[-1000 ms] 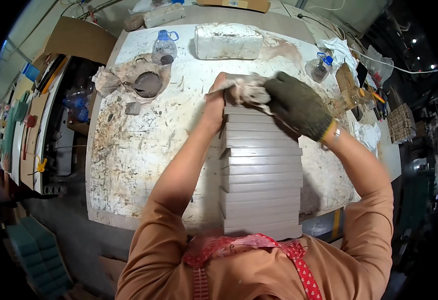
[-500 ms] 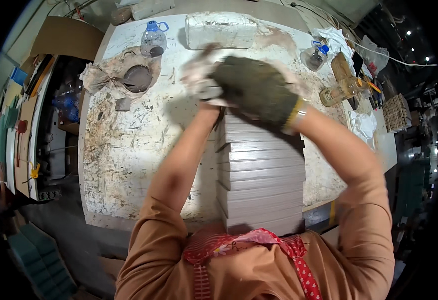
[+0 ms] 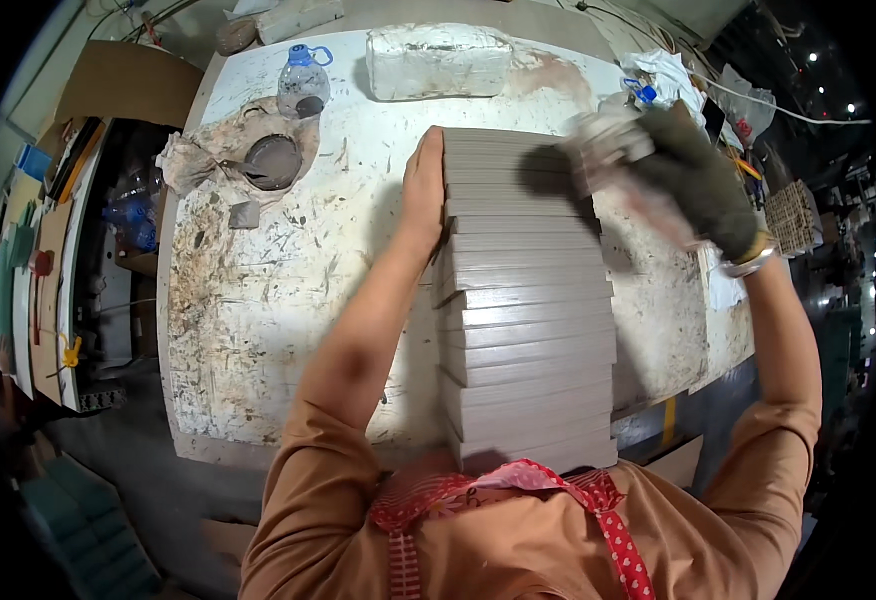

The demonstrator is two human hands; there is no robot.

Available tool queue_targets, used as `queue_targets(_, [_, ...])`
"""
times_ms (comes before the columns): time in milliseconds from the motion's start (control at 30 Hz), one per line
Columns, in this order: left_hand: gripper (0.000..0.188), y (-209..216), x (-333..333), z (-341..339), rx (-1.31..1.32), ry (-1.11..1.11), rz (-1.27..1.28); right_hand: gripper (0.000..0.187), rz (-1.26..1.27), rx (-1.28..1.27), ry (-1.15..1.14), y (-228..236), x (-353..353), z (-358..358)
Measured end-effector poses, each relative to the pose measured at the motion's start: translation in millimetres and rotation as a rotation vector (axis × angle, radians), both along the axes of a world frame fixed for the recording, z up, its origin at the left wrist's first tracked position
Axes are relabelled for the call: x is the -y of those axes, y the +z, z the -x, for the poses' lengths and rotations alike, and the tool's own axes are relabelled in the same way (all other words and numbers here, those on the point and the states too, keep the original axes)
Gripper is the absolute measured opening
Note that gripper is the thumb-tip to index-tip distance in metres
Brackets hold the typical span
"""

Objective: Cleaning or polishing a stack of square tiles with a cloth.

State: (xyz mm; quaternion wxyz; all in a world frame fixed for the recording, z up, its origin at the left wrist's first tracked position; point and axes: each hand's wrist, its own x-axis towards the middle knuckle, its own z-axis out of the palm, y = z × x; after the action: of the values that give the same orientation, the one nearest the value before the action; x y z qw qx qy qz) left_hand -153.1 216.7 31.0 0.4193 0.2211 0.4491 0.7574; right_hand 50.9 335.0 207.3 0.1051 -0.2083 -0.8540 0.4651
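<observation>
A long stack of thin grey boards (image 3: 533, 325), staggered along its sides, stretches from my body toward the far side of the worktable. My bare left hand (image 3: 424, 195) lies along the stack's left side near its far end, fingers stretched out and touching the edges. Off to the right of the stack is my right hand (image 3: 703, 180), in a dark olive work glove. It is closed around a crumpled pale rag (image 3: 613, 150), smeared by motion and lifted beside the far right corner of the boards.
A stained white worktable (image 3: 278, 330) lies beneath. At its far left are a tin (image 3: 274, 162) of grey stuff on a cloth and a blue-capped clear jug (image 3: 304, 80). A clear plastic-wrapped block (image 3: 438, 65) stands behind the stack. A basket (image 3: 791, 220) sits far right.
My right hand has swung right with the rag, off the stack's far end, uncovering the boards there. My left hand, formerly behind the glove, now shows against the stack's left side.
</observation>
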Motion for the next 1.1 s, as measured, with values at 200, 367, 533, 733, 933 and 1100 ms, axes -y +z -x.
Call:
queue_targets(200, [0.044,12.4,-2.8,-25.6,0.023,-0.083,-0.061,0.027,-0.727,-0.465,0.268,-94.2,37.4,86.0])
queue_targets(367, [0.044,3.6,-9.2,-9.4,0.014,-0.003,0.012,0.039,-0.843,-0.061,0.263,-58.2,11.5,45.6])
queue_targets(533, [0.043,-7.2,-14.8,-0.4,0.402,-0.261,-0.222,0.042,-0.905,0.227,0.340,-49.5,42.6,70.1])
queue_targets(733, [0.057,-10.7,-15.1,-1.1,-0.112,-0.044,-0.028,0.021,-0.904,0.055,0.347,-48.9,26.5,46.6])
queue_targets(933, [0.045,-20.4,-21.1,-8.7,0.089,0.060,-0.276,0.039,-0.791,0.155,0.244,-56.4,29.8,90.9])
queue_targets(1100, [0.048,3.1,-14.0,-8.1,-0.043,-0.012,0.001,0.017,-0.890,0.144,0.205,-65.1,6.0,59.7])
